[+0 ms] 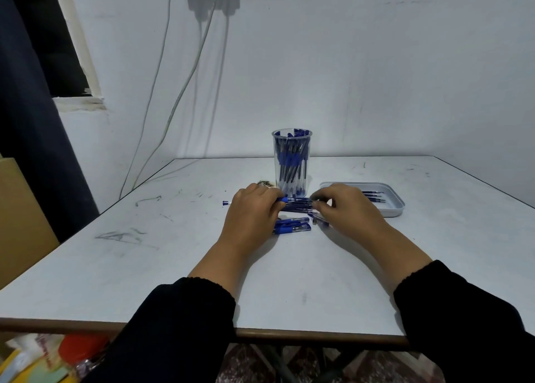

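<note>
White tabletop [173, 267] — left hand [252, 210] and right hand [346, 209] pinch one blue pen bundle [298, 204], fingers curled.

Just in front of the cup [291, 162]: bundle of pens [298, 204], both ends covered by left hand [252, 209] and right hand [344, 206] — count unreadable. Left of the cup: speckled object [265, 183], mostly behind the left knuckles, kind unclear. Right of the cup: thin dark pieces [373, 196] in the tray [396, 209], too small to name. Far below-left of the cup: blurred clutter [58, 356] under the table [173, 267] — cut by the frame edge.
</note>
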Motion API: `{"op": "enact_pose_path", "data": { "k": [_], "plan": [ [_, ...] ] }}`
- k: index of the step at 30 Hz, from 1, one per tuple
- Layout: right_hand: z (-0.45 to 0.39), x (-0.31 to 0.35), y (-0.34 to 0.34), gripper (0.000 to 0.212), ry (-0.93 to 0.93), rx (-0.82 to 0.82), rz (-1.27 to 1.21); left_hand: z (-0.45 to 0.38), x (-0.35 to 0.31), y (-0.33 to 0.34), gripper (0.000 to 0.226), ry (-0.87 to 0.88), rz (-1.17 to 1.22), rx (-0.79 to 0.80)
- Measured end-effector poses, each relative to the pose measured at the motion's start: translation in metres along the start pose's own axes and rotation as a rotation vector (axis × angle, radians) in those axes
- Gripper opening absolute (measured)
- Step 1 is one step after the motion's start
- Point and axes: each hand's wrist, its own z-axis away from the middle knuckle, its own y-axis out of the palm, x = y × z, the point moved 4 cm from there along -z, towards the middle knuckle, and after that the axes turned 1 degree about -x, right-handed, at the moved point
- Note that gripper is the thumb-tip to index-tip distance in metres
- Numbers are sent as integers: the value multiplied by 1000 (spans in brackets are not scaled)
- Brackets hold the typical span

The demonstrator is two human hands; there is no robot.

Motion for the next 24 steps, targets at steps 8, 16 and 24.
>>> {"op": "enact_pose_path", "data": {
  "k": [8, 16, 24],
  "plan": [
    [2, 12, 6, 14, -218, -99, 0, 0, 0, 3, 6, 28, 6, 20],
    [1, 8, 3, 13, -199, -125, -22, 0, 2, 3, 8, 19, 9, -5],
    [-2, 5, 5, 11, -199, -124, -5, 0, 3, 4, 9, 18, -2, -1]
  ]
}}
